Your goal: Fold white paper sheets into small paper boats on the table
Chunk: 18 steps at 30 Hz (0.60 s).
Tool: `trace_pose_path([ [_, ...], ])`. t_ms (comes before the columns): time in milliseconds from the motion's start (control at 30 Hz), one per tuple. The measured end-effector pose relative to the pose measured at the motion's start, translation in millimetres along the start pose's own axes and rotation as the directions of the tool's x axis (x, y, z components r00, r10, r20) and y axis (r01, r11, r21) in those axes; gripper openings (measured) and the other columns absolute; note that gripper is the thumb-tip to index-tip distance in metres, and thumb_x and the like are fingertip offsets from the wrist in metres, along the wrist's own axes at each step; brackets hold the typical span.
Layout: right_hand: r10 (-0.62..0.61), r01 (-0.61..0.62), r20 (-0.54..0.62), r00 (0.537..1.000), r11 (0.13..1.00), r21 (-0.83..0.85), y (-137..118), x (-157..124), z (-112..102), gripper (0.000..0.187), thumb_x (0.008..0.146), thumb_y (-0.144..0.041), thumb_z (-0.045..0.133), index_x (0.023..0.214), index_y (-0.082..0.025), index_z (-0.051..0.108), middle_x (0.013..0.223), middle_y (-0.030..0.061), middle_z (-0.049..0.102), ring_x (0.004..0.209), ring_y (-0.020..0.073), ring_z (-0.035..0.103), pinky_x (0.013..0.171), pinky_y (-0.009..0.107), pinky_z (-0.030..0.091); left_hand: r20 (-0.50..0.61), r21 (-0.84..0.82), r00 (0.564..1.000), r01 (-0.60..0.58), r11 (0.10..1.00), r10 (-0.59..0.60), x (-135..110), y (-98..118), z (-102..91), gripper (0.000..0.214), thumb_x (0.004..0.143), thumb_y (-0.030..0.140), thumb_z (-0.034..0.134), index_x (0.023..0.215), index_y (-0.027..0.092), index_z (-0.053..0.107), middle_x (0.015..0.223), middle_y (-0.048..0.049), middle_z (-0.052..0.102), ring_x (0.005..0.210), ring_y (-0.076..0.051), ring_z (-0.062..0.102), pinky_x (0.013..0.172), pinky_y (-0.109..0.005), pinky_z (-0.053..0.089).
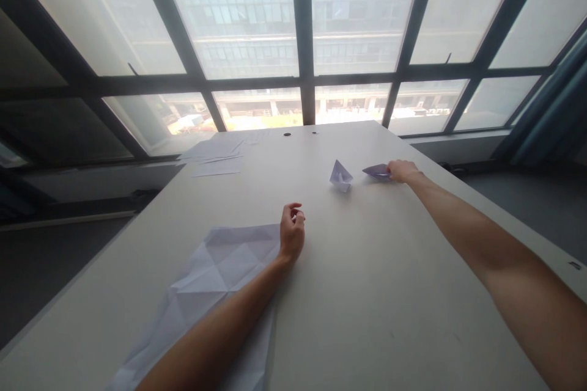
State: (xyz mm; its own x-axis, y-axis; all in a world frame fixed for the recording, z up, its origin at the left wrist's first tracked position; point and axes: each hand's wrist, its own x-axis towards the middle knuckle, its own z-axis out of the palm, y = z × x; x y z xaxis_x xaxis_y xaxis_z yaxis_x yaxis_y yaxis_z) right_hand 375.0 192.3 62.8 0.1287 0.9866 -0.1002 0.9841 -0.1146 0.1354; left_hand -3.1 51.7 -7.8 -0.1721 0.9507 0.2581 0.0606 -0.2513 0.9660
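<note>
Our right hand pinched a boat by its right end, near the right edge of the table. Its long axis ran sideways, tip left, toward a second boat; open room lay nearer us. Our left hand, loosely curled, was empty beside a sheet.

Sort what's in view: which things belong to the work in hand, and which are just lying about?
Likely part of the work:
- pointed folded paper, in the right hand
- upright folded paper, beside it
- creased sheet, below the left forearm

Apparently just lying about:
- loose sheets, table's far left
</note>
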Motion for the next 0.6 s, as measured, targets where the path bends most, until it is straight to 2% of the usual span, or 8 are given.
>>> trace_pose_path([
  [233,0.009,-0.01,-0.045,0.999,1.0,-0.014,-1.4,1.3,7.9,0.029,0.08,-0.025,0.064,0.108,-0.02,0.07,0.111,0.016,0.068,0.1,0.0286,0.065,0.081,0.037,0.047,0.004,0.005,1.0,-0.001,1.0,0.0,-1.3,2.0,0.1,0.021,0.084,0.022,0.048,0.104,0.019,0.053,0.076,0.0022,0.049,0.058,-0.01,0.043,0.049,-0.02,0.035],
  [433,-0.004,0.003,-0.114,0.993,1.0,-0.006,-9.8,-4.0,11.8,0.026,0.087,-0.025,0.054,0.106,-0.02,0.071,0.112,0.0158,0.068,0.104,0.0285,0.064,0.085,0.037,0.046,0.005,0.012,1.0,-0.001,1.0,0.001,-1.7,3.2,0.5,0.022,0.083,0.021,0.048,0.104,0.019,0.054,0.075,0.0024,0.05,0.057,-0.01,0.044,0.049,-0.019,0.035],
  [533,0.043,-0.043,-0.155,0.987,0.999,0.002,-12.6,-7.4,9.8,0.029,0.087,-0.024,0.052,0.107,-0.013,0.07,0.113,0.021,0.067,0.105,0.0312,0.064,0.085,0.04,0.046,0.006,-0.001,1.0,0.007,1.0,-0.007,-2.5,3.7,-0.1,0.022,0.082,0.022,0.049,0.104,0.02,0.055,0.075,0.0028,0.05,0.055,-0.009,0.043,0.048,-0.019,0.035],
  [600,0.118,-0.11,-0.188,0.975,0.993,0.05,-12.7,-13.1,3.9,0.033,0.084,-0.025,0.055,0.111,-0.011,0.068,0.113,0.023,0.066,0.105,0.033,0.064,0.084,0.041,0.047,0.022,-0.019,0.999,0.024,1.0,-0.024,-3.0,5.2,-0.2,0.021,0.082,0.024,0.05,0.102,0.02,0.056,0.074,0.003,0.052,0.053,-0.008,0.043,0.045,-0.018,0.033],
])
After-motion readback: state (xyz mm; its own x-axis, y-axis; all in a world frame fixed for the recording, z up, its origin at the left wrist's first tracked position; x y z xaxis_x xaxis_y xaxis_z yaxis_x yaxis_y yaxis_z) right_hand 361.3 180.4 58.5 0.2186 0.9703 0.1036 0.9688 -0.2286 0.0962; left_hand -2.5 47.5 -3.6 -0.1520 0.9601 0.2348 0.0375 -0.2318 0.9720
